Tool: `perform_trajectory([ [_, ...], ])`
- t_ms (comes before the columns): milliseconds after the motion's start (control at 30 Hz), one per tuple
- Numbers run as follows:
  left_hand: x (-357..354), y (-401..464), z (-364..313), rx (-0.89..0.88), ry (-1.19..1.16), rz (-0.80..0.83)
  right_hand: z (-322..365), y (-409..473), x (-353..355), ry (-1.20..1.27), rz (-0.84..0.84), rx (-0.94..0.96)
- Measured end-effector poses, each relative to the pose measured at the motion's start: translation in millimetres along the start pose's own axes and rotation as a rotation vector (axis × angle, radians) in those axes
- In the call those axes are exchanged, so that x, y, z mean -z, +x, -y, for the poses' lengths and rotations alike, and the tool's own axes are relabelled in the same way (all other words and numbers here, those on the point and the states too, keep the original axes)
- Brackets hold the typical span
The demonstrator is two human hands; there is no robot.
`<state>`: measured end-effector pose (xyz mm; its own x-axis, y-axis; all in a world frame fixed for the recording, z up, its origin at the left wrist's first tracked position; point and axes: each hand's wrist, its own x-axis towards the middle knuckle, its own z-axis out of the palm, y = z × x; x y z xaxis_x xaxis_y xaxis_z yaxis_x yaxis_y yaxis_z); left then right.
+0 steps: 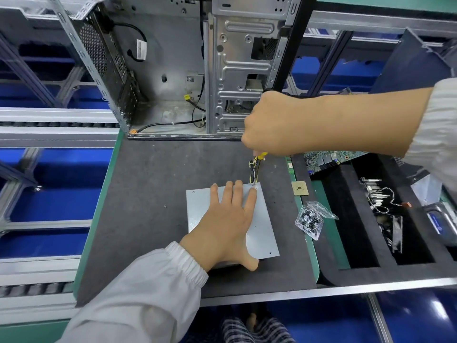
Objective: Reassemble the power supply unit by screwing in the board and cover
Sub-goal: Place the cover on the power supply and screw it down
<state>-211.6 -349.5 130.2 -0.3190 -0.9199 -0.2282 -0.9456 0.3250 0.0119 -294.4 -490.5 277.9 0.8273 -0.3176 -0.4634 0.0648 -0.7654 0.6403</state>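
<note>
The power supply unit lies on the dark mat with its grey metal cover on top. My left hand presses flat on the cover with straight fingers, the index tip by the far right corner and the thumb over the near edge. My right hand hovers above that corner and grips a yellow-handled screwdriver. Its shaft points down at the corner, next to the black and yellow cable bundle. A screw at the tip is too small to make out.
A loose screw lies on the mat to the left. An open plastic box of screws and a CPU chip sit to the right. The open PC case stands behind. A foam tray holds a motherboard and parts.
</note>
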Motion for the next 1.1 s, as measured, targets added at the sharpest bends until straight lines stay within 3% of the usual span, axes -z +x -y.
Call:
perform_trajectory([
  [167, -1.3, 1.6, 1.5, 0.007, -0.008, 0.007, 2.0, 1.9, -1.1, 0.150, 0.236, 0.008],
  [267, 1.6, -0.9, 5.1, -0.017, -0.032, 0.037, -0.1, 2.6, -0.3, 0.208, 0.164, 0.019],
  [333, 6.2, -3.8, 13.0, -0.051, -0.191, 0.044, 0.5, 2.8, 3.1, 0.167, 0.108, 0.017],
  [400, 12.4, -8.6, 31.8, -0.048, -0.488, -0.055, 1.2, 2.2, 4.0, 0.082, 0.097, -0.005],
  [467, 7.0, -13.8, 64.4, 0.058, -0.651, -0.337, 0.5, 5.2, 2.8, 0.007, 0.041, -0.003],
  [533, -9.4, -20.4, 104.3, 0.324, -0.600, -0.509, -0.3, 8.6, -0.2, 0.016, 0.037, 0.004],
  [600, -33.6, -25.5, 132.0, 0.618, -0.457, -0.344, 0.8, 11.3, -2.5, 0.046, 0.064, 0.014],
  [667, -55.2, -25.9, 136.3, 0.720, -0.226, -0.107, 1.5, 8.3, -5.3, 0.121, 0.152, 0.007],
  [767, -73.1, -20.4, 126.3, 0.637, 0.005, -0.066, -2.6, 0.3, -4.6, 0.117, 0.202, 0.046],
  [933, -72.0, -26.6, 120.1, 0.455, 0.024, -0.217, -0.4, -2.7, 1.0, 0.015, 0.148, 0.037],
  [1100, -76.0, -39.2, 111.0, 0.497, 0.003, -0.245, 1.7, 3.1, 0.4, 0.077, 0.190, -0.029],
])
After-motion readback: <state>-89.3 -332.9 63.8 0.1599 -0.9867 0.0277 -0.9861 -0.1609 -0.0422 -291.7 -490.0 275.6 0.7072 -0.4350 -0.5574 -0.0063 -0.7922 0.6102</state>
